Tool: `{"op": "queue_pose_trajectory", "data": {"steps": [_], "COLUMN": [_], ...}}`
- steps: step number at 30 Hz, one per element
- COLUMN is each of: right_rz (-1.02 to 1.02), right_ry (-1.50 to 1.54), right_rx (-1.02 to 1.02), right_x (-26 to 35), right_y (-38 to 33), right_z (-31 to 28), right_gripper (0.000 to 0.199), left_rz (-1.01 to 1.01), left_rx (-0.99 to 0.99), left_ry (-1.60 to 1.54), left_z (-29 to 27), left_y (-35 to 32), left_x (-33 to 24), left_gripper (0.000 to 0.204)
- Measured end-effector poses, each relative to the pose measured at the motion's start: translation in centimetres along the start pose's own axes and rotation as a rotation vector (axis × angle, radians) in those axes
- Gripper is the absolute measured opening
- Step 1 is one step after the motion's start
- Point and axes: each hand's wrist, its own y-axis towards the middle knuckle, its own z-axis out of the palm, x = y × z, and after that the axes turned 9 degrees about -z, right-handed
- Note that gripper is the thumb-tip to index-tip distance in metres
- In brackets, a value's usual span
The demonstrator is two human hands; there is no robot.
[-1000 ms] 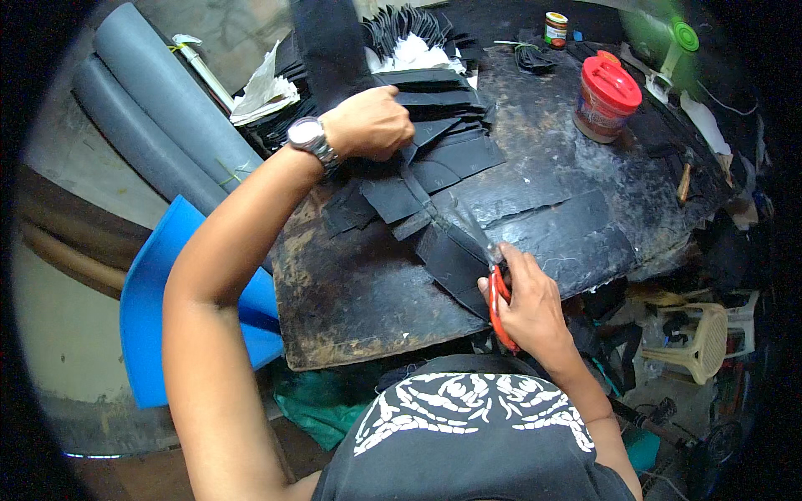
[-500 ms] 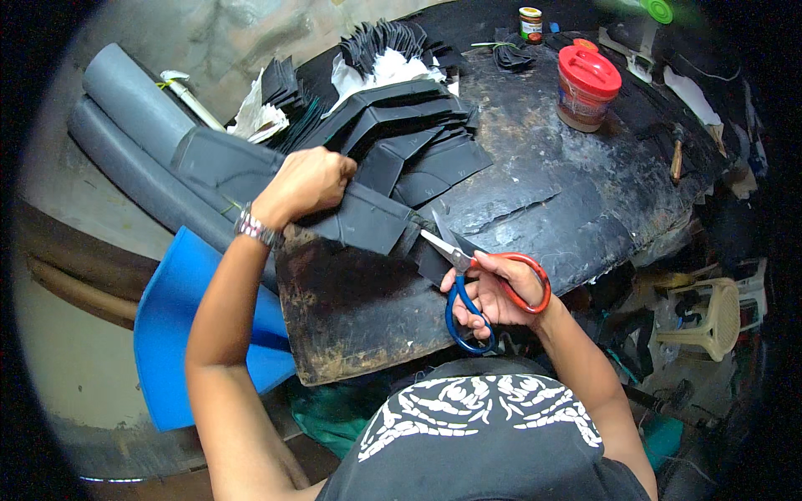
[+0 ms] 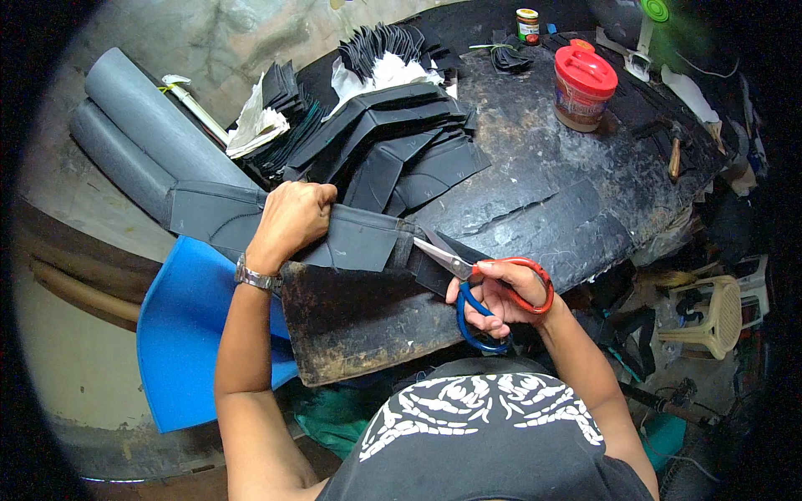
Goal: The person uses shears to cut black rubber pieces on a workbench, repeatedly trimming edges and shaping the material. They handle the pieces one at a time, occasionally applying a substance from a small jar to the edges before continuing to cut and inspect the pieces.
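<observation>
Left hand [image 3: 292,219] fingers gripping black rubber strip [image 3: 351,244] tightly | right hand [image 3: 494,292] fingers clasping red-and-blue scissors [image 3: 476,284], blades parted, cutting strip just beyond fingertips | table [image 3: 535,196]

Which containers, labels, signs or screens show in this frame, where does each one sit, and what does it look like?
Plastic jar: far right part of the worktop, squat and round, red screw lid, clear body with a printed label band.
Small jar: far edge of the worktop, behind the plastic jar, tiny cylinder, red-and-yellow label, dark cap.
Green round disc: top right corner, pale marking; too cropped to tell what it is.
No screens or signs show.
</observation>
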Motion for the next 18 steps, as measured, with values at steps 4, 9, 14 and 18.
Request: {"op": "queue_pose_trajectory", "data": {"steps": [4,9,14,18], "right_rz": [-0.014,-0.034,-0.096,-0.098], "right_ry": [-0.077,-0.315,-0.49,-0.611], "right_rx": [-0.107,-0.207,-0.285,-0.338], "right_x": [0.0,-0.8,-1.4,-1.2], "right_y": [-0.1,0.1,0.5,0.3], "right_z": [0.6,1.8,3.0,3.3], "right_gripper": [0.043,0.034,0.032,0.03], "left_rz": [0.004,0.005,-0.06,-0.058], "left_rx": [0.02,-0.037,0.02,0.011], "left_ry": [-0.016,0.0,0.024,0.038], "left_z": [0.2,0.0,-0.5,-0.2], "left_y": [0.0,-1.0,-1.5,-1.8], "left_x": [-0.1,-0.8,-1.4,-1.4], "left_gripper": [0.009,0.009,0.004,0.005]}}
